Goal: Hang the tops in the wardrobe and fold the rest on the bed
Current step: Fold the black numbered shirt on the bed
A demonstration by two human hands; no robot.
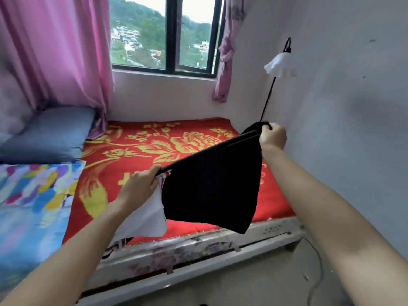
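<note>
Garment (212, 191), black, is held stretched in the air above the near part of the bed (198, 246), not yet laid down. The bed is covered by a red blanket (198, 140) with a yellow flower pattern, seemingly thick and plush, and part of it lies under the garment. A quilt (28, 195) in bright blotches and a smooth blue pillow (48, 133) are seen on the left side. The garment hangs as a soft, limp, roughly triangular sheet, its doubled top edge pulled straight; whether it is shorts or a top cannot be told. A white cloth (145, 217) with a red-striped edge hangs below its left corner, and it cannot be told whether this is part of the same piece. The left hand (141, 184) is closed on that corner, the white cloth pinched in with it; the right hand (272, 135) is clenched on the opposite, higher corner. If the white cloth is caught up in the fold, a lumpy bundle would probably result. If one pinch is loosened early, the slack fabric could slide over the bed edge to the floor. The thin stem of the lamp (279, 64) runs close to the raised right hand and could be snagged.
</note>
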